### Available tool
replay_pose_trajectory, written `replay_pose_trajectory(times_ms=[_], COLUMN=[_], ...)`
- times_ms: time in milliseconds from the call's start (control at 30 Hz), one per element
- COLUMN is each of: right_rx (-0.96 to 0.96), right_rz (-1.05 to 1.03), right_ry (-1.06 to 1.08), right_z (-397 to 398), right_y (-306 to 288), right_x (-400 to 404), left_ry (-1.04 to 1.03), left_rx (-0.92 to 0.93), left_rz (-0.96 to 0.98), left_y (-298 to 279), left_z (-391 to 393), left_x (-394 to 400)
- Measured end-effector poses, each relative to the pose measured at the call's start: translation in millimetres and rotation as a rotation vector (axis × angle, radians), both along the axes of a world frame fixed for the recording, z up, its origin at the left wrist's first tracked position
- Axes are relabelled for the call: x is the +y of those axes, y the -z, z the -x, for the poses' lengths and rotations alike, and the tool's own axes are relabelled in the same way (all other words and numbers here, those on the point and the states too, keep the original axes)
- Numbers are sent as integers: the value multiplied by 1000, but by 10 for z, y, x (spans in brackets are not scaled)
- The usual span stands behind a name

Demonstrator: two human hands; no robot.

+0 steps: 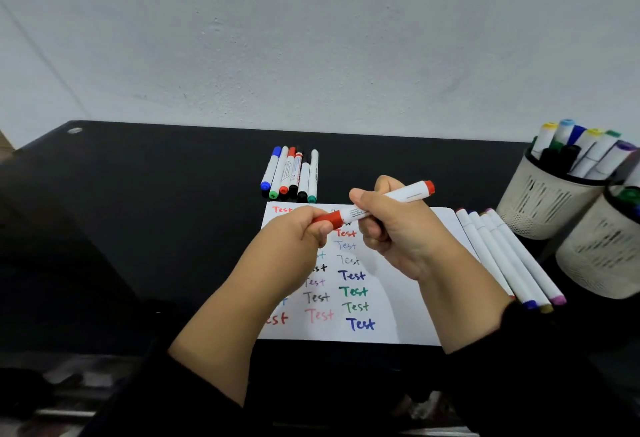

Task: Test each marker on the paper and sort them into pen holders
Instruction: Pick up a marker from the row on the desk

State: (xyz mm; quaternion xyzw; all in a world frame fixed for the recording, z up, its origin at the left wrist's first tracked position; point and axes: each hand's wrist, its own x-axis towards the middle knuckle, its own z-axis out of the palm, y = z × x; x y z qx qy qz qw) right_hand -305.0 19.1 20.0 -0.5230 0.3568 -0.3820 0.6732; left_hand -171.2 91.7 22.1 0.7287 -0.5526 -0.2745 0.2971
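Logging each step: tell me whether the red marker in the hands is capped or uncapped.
Capped: the red cap sits flush against the red marker barrel, gripped by the left hand; no tip shows.

1. A plain desk corner, such as in an office or study: a black surface (138, 194) set against a bare white wall (311, 38).
2. Stationery shows it: mesh pen holders (540, 201) full of markers, and a written-on paper (408, 298).

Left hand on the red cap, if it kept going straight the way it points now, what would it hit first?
Probably the right hand. The left hand points up and right along the red marker, gripping its cap; the right hand's thumb and fingers wrap the barrel just beyond.
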Motion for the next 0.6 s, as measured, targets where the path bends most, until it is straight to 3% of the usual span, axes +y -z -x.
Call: replay_pose_trajectory(times_ms=[400, 600], right_rx=[22, 17], right_rz=[-70, -87], right_ry=[39, 30], right_z=[-154, -175], right_y=[13, 15], right_x=[58, 24], left_ry=[-36, -57], left_rx=[-160, -121], left_rz=[23, 82], left_y=[73, 72], left_z=[-30, -123], left_x=[-16, -42])
